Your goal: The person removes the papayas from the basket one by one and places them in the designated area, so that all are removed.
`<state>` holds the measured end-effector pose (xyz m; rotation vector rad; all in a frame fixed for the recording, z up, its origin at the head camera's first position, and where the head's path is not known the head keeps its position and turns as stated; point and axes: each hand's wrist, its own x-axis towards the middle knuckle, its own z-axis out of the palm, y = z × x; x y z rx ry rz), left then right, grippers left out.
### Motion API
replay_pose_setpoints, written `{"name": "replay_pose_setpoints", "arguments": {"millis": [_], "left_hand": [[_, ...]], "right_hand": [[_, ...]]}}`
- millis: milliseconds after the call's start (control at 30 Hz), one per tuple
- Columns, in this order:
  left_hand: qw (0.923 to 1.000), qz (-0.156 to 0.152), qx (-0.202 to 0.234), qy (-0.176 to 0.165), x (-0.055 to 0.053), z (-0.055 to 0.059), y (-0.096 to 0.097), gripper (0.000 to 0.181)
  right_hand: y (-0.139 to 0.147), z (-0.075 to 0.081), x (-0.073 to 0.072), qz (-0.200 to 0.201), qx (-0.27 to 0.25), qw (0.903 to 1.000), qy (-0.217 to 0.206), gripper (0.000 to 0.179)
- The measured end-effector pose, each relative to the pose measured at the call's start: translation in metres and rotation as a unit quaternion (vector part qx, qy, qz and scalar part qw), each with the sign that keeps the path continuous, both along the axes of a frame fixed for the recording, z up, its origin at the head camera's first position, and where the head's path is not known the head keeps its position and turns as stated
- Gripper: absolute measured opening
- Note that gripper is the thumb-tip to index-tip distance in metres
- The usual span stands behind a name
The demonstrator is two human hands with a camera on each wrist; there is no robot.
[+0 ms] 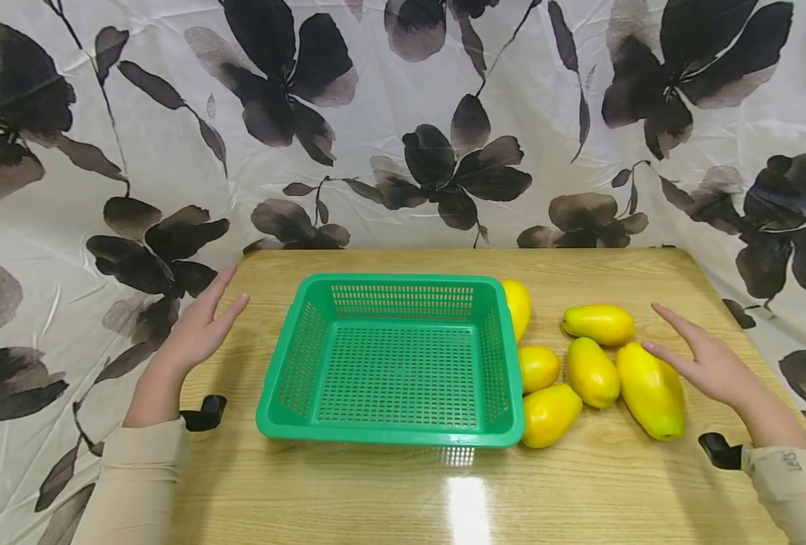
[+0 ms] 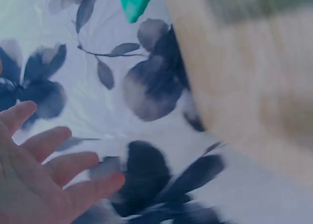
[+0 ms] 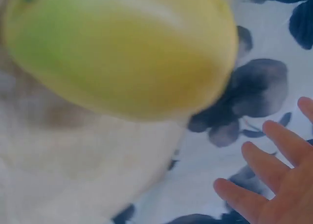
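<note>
A green plastic basket [image 1: 396, 437] with perforated walls sits in the middle of the wooden table, nothing inside it. To its right lie several yellow fruits that look like papayas or mangoes; the largest papaya-like fruit [image 1: 651, 390] is nearest my right hand [image 1: 712, 367]. That hand hovers beside it with fingers spread, and in the right wrist view the big yellow-green fruit [image 3: 127, 53] fills the upper left. Left of the basket, my left hand [image 1: 198, 325] is held up over the table's left edge, fingers extended and holding nothing.
Smaller yellow fruits include one at the back [image 1: 600, 324], one in the middle [image 1: 592, 372] and one by the basket's front corner [image 1: 551, 415]. Another is partly hidden behind the basket's right rim. Floral cloth [image 1: 389, 204] hangs behind and beside the wooden table [image 1: 348, 492].
</note>
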<state>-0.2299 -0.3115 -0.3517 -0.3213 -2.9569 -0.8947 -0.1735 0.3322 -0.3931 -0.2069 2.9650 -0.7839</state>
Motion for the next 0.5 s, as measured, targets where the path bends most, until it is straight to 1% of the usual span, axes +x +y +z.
{"name": "replay_pose_setpoints", "arguments": {"millis": [67,133,267,400,500], "left_hand": [[0.9991,-0.007,-0.037,0.021,-0.004,0.011,0.003,0.059],[0.9973,-0.016,-0.064,0.033,-0.007,0.021,0.008,0.060],[0.9938,-0.031,-0.095,0.048,-0.013,0.037,0.021,0.061],[0.9899,-0.049,-0.120,0.058,-0.021,0.046,0.037,0.061],[0.9855,-0.064,-0.142,0.067,-0.028,0.049,0.051,0.062]], "right_hand": [[-0.002,0.009,-0.004,0.008,0.005,0.9998,0.017,0.067],[-0.003,0.016,-0.008,0.014,0.013,0.9992,0.034,0.066],[-0.012,0.030,-0.019,0.027,0.038,0.9971,0.060,0.066],[-0.025,0.043,-0.031,0.047,0.080,0.9919,0.087,0.066],[-0.036,0.050,-0.041,0.067,0.113,0.9853,0.110,0.066]]}}
